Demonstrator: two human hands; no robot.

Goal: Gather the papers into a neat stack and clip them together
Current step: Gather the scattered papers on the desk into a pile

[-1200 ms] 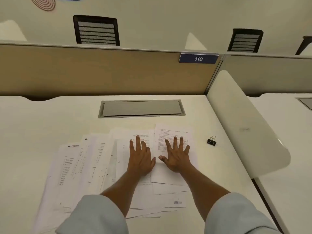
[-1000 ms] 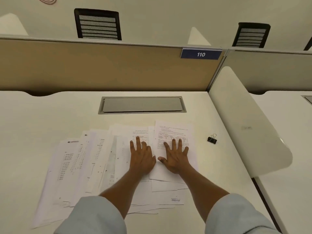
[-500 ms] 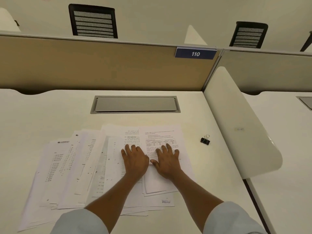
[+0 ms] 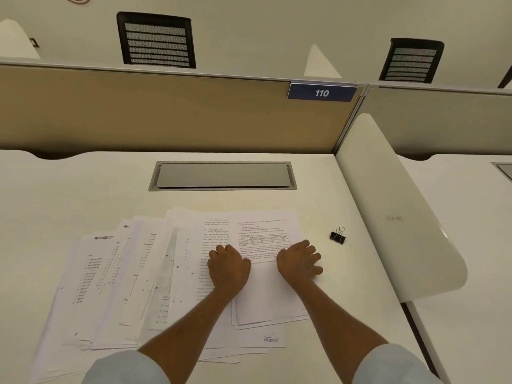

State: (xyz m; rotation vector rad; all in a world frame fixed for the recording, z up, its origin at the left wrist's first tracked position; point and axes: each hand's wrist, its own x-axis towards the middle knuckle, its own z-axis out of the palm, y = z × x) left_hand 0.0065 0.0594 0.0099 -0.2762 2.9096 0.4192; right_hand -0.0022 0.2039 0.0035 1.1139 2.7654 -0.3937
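Several printed papers (image 4: 133, 278) lie fanned out across the white desk (image 4: 69, 189), overlapping from left to right. On top at the right lies a sheet with a small table (image 4: 266, 295). My left hand (image 4: 228, 268) rests on that sheet's left edge, fingers curled under and knuckles up. My right hand (image 4: 297, 263) sits on its right edge, fingers apart and reaching onto the bare desk. A black binder clip (image 4: 338, 236) lies on the desk just right of the papers, a short way beyond my right hand and untouched.
A grey cable hatch (image 4: 223, 176) is set into the desk behind the papers. A tan partition (image 4: 138, 112) with a blue "110" tag (image 4: 321, 92) closes the back. A white curved side divider (image 4: 396, 212) bounds the right.
My hands slid toward me and apart to the two edges of the top sheet. My left fingers curled from flat. The top sheet shifted left, squarer over the sheets under it.
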